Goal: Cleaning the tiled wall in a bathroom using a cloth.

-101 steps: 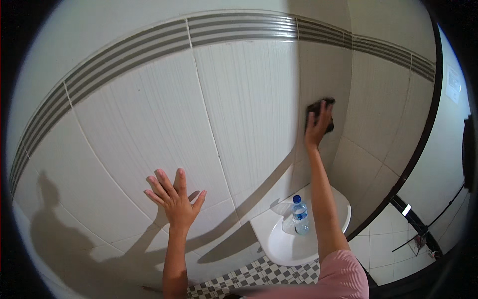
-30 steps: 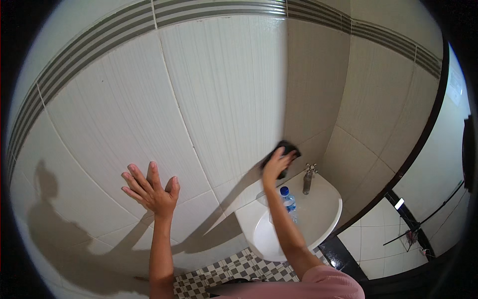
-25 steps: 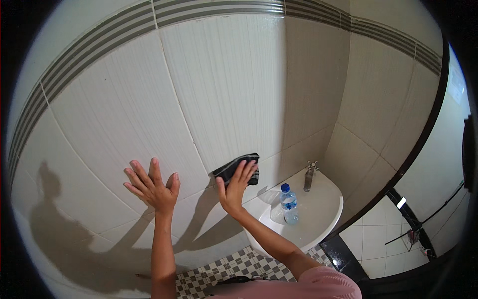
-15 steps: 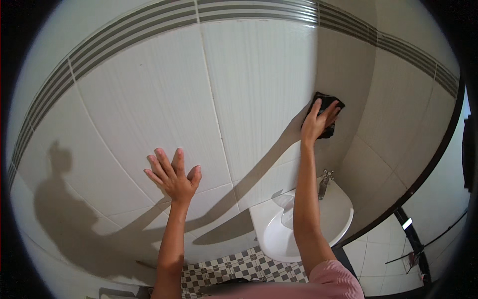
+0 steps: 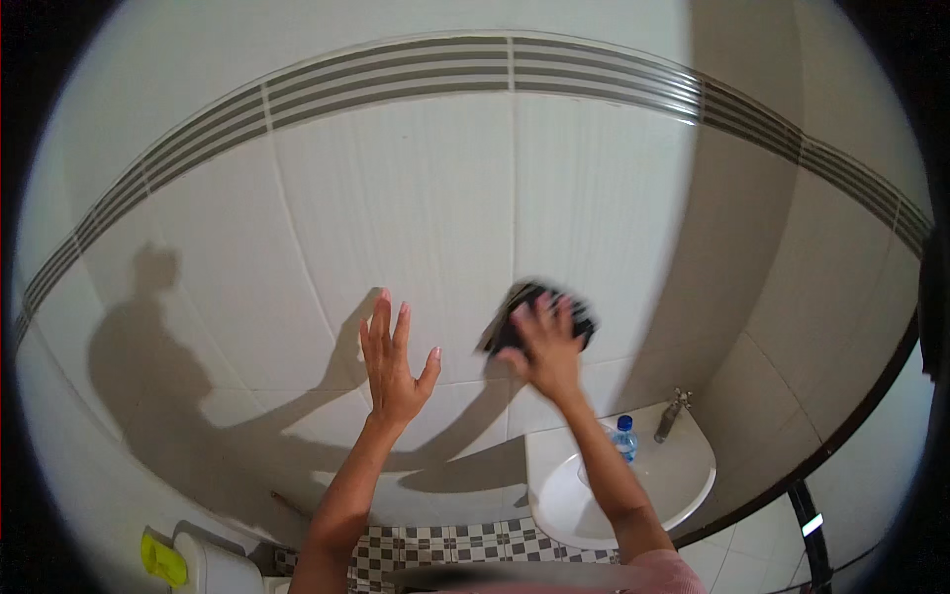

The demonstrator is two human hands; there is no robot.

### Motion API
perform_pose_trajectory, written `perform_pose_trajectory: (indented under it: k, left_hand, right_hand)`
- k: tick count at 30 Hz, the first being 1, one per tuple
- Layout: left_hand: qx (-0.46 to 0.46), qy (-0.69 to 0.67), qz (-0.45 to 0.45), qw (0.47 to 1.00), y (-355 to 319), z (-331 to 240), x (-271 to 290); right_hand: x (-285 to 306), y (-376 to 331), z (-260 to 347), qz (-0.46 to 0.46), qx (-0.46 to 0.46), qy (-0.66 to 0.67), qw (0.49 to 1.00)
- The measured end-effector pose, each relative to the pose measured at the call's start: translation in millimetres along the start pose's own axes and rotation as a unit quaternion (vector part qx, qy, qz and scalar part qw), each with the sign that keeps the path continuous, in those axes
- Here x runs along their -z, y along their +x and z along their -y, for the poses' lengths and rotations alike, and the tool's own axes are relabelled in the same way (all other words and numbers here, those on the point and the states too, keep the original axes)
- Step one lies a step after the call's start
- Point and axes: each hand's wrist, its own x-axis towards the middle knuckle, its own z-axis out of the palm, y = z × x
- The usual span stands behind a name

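A dark, blurred cloth [image 5: 582, 317] with lighter marks is pressed against the pale tiled wall [image 5: 416, 218] under my right hand [image 5: 547, 358]. The fingers of that hand spread over the cloth and are smeared by motion. To its left, my left hand [image 5: 398, 384] is raised in front of the wall with fingers stretched and thumb apart, holding nothing. Its shadow falls separately on the tiles, so the palm seems off the surface.
Below right is a white washbasin [image 5: 698, 480] with a metal tap [image 5: 671, 416] and a clear blue-capped bottle [image 5: 624, 443]. A yellow-green object [image 5: 163, 561] sits on a white toilet tank [image 5: 213, 566] at lower left. Checkered floor tiles [image 5: 475, 540] lie beneath.
My right hand has swept the cloth left and down from near the corner. My left hand has turned and come away from the wall. The view has shifted, showing the bottle and toilet tank more.
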Motion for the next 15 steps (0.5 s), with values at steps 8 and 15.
perform_pose_trajectory:
  k: [8,15]
  left_hand:
    - [0.089,0.021,-0.065,0.994,-18.3,28.4,57.2]
    - [0.112,0.042,-0.097,0.988,-31.8,42.2,85.9]
  right_hand:
    - [77.7,159.7,-19.0,-0.374,-0.213,-0.009,0.903]
    - [-16.4,80.5,135.4,-0.099,0.037,0.073,0.992]
